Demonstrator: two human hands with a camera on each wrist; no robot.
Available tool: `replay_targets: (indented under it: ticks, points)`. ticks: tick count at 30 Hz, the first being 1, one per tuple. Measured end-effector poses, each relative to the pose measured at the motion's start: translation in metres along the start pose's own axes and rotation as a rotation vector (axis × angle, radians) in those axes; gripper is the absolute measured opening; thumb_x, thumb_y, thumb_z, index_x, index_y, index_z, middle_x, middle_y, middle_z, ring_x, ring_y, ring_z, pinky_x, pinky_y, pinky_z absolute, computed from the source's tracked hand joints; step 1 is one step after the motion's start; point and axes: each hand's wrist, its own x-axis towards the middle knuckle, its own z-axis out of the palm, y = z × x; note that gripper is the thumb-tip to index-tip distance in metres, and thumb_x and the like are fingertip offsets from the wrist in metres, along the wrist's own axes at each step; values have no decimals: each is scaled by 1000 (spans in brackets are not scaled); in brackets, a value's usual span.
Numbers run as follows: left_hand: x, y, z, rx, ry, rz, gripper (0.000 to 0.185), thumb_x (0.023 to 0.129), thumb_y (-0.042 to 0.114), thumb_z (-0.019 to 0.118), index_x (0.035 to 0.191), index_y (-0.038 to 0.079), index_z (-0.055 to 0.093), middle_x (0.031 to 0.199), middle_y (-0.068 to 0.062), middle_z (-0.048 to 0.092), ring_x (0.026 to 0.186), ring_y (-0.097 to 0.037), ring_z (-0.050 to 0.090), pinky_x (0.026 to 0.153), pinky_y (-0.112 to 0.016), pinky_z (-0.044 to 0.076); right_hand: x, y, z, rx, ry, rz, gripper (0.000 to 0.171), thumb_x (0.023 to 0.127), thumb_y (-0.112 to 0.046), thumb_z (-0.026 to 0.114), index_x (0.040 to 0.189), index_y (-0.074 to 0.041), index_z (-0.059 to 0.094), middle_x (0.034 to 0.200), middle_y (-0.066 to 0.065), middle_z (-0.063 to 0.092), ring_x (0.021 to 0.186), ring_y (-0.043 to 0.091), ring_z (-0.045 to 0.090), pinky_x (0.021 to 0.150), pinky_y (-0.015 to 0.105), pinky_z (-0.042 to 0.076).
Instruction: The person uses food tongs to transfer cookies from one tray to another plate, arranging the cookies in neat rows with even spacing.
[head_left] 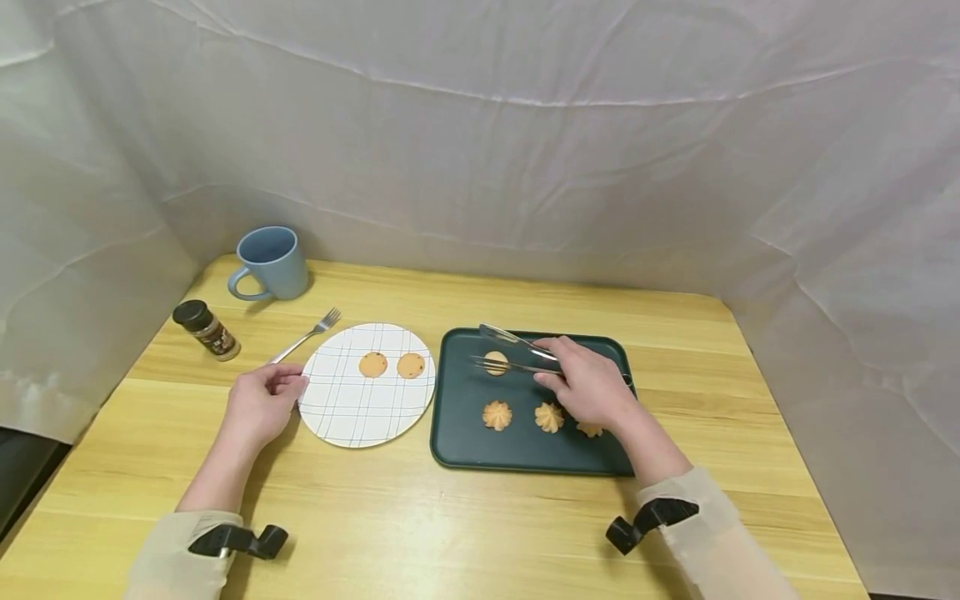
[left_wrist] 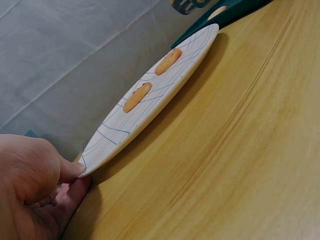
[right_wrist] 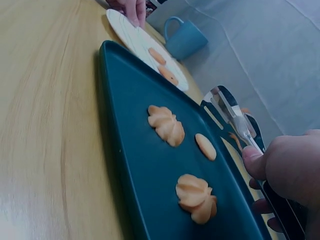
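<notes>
At the table's left side, the left hand pinches the left rim of the white plate, thumb on top and fingers beneath; on the plate two speckled cookies lie toward its right edge. Next comes the green tray, its left edge just beside the plate. On it the plain round cookie lies toward the far left corner, nearer the far edge than the near one; a round disc, it has no long axis of its own. A flower-shaped cookie sits between it and the tray's near edge, with two more off to the right, the last partly covered by the right arm. The tongs point left, roughly along the tray's far edge, their two arms spread. In the head view the near arm crosses the round cookie and the far arm lies beyond it; the right wrist view shows a gap between tongs and cookie. The right hand, fingers curled about the tongs, is right of that cookie and clearly nearer it than the left.
</notes>
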Motion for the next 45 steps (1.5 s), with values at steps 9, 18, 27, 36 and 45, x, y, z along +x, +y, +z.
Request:
replay_targets:
  ticks: [9, 18, 27, 36, 45]
  points:
    - [-1, 1, 1, -11, -3, -6, 30, 104, 15, 66, 125, -5, 71, 107, -18, 74, 93, -24, 65, 71, -16, 48, -3, 14, 6, -26, -11, 19, 55, 106, -33, 67, 155, -12, 52, 153, 18, 54, 137, 40, 54, 105, 64, 45]
    - [-1, 1, 1, -9, -7, -13, 31, 104, 15, 65, 126, -6, 70, 108, -19, 74, 94, -24, 65, 71, -16, 48, -6, 23, 10, -38, -9, 10, 51, 106, -32, 67, 152, -12, 55, 140, 15, 63, 120, 36, 64, 96, 61, 50]
    - [-1, 2, 1, -13, -2, -8, 31, 104, 16, 66, 125, -6, 71, 107, -19, 74, 92, -21, 65, 70, -16, 48, -5, 25, 13, -61, -3, -11, 48, 108, -32, 64, 150, -11, 57, 136, 14, 65, 116, 35, 67, 93, 59, 53]
    - [-1, 1, 1, -3, 6, -2, 31, 104, 16, 66, 125, -6, 71, 107, -19, 74, 92, -22, 65, 70, -16, 47, -4, 26, 15, -90, 34, -27, 44, 107, -31, 65, 147, -13, 59, 133, 12, 67, 110, 33, 69, 88, 57, 54]
    - [-1, 1, 0, 3, 2, -7, 31, 105, 16, 65, 126, -5, 71, 107, -18, 74, 94, -25, 65, 71, -18, 48, -4, 26, 15, -79, 54, -25, 44, 107, -30, 65, 147, -13, 60, 133, 13, 67, 109, 33, 69, 86, 56, 54]
